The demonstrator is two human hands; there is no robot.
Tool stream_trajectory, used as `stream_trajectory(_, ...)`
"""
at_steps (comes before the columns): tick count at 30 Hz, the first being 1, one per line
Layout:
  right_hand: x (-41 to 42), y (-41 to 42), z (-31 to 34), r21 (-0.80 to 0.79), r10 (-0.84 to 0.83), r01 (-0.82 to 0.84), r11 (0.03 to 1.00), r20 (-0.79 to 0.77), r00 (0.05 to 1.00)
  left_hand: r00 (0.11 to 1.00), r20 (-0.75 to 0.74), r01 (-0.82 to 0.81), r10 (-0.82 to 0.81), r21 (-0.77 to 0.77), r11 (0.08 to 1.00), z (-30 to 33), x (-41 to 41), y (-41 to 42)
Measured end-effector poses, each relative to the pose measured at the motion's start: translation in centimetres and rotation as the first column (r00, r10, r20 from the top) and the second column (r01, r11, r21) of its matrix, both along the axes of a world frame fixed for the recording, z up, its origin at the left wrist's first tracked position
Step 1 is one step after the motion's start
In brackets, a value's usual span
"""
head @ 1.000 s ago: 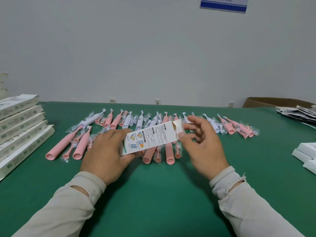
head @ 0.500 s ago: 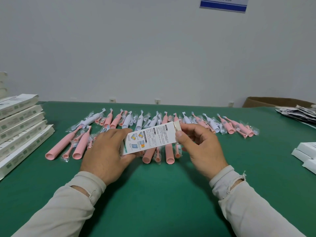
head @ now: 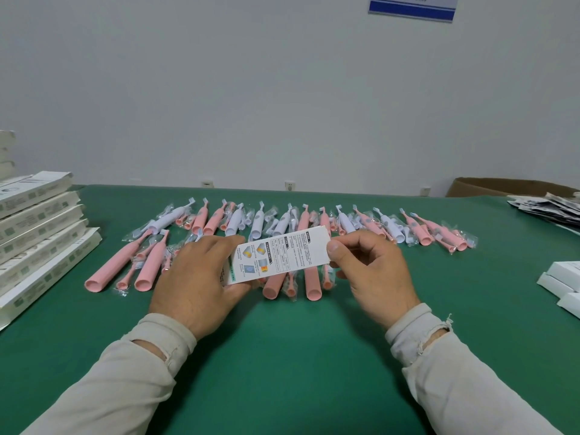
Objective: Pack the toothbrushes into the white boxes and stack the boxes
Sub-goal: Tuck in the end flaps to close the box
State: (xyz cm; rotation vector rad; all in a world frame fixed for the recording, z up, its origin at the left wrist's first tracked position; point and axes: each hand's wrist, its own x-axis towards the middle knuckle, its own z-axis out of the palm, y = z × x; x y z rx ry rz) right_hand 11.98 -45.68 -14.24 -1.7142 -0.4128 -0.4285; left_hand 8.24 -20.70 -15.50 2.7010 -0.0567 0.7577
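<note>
Head view is showing one white box [head: 280, 258] being held above the desk [head: 298, 356], both hands grasping it. Its long axis is running between the two grips, rising slightly toward the right end. Left hand [head: 196, 282] is wrapping the lower left end, fingers curled over the top edge, thumb underneath. Right hand [head: 373, 271] is pinching the upper right end, thumb on the printed face, remaining fingers curled behind; that end appears to be the one being closed, though the flap itself is hidden by the fingers. Whether a toothbrush is already inside cannot be told.

Directly beyond and beneath both grips, loose toothbrushes [head: 309, 233] in clear wrappers are lying in rows, pink and white, handles pointing toward the person. Far out to the left of the left grip, the stack of packed boxes [head: 37, 233] is standing; the left hand is the nearer one for the coming placement, in my judgement. Right of the right grip, well apart, further small white boxes [head: 561, 277] are resting.
</note>
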Motion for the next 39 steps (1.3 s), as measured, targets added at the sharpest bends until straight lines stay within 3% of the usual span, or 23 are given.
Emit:
stream_trajectory(6, -0.6, 1.0, -0.5, -0.062, 0.093, -0.090, 0.994, 0.044, 0.995, 1.000, 0.012, -0.001, 0.002, -0.052, 0.999, -0.1, 0.1, 0.2)
stream_trajectory(9, -0.4, 1.4, -0.9, 0.106, 0.132, -0.126, 0.986, -0.051, 0.990, 0.997, 0.036, 0.072, -0.069, -0.076, 0.994, -0.2, -0.1, 0.0)
stream_trajectory(14, -0.7, 2.9, -1.2, 0.461, 0.136, 0.027, 0.887, -0.316, 0.939, 0.963, 0.046, 0.268, -0.264, -0.211, 0.940, -1.2, 0.0, -2.1)
stream_trajectory(16, -1.4, 4.1, -1.4, 0.453, 0.197, 0.002, 0.891, -0.392, 0.899, 0.953, 0.080, 0.304, -0.293, -0.293, 0.907, -1.6, 0.1, -3.1)
stream_trajectory(19, -3.3, 6.1, -1.8, 0.303, 0.234, -0.105, 0.947, -0.429, 0.873, 0.948, 0.152, 0.317, -0.281, -0.350, 0.881, -1.8, -0.2, -4.1)
stream_trajectory(24, -5.0, 6.1, -1.2, 0.402, 0.229, -0.039, 0.915, -0.436, 0.871, 0.891, 0.160, 0.454, -0.426, -0.350, 0.819, -1.9, -1.3, -5.2)
stream_trajectory(27, -5.2, 2.3, 0.1, 0.406, 0.092, 0.091, 0.909, -0.409, 0.908, 0.856, 0.177, 0.517, -0.485, -0.276, 0.811, -1.9, -2.3, -6.0)
stream_trajectory(30, -4.6, -4.4, 1.5, 0.357, -0.203, 0.369, 0.858, -0.425, 0.882, 0.844, 0.167, 0.537, -0.510, -0.242, 0.808, -2.0, -2.6, -6.5)
stream_trajectory(33, -3.4, -12.6, 2.4, 0.314, -0.463, 0.644, 0.697, -0.489, 0.739, 0.835, 0.158, 0.550, -0.527, -0.239, 0.800, -2.6, -2.1, -6.5)
stream_trajectory(36, -2.5, -19.9, 2.5, 0.312, -0.525, 0.772, 0.554, -0.589, 0.614, 0.837, 0.142, 0.548, -0.529, -0.233, 0.803, -3.2, -1.4, -6.2)
stream_trajectory(39, -1.9, -24.2, 2.0, 0.227, -0.557, 0.839, 0.494, -0.659, 0.506, 0.842, 0.104, 0.536, -0.529, -0.264, 0.802, -3.8, -0.8, -5.9)
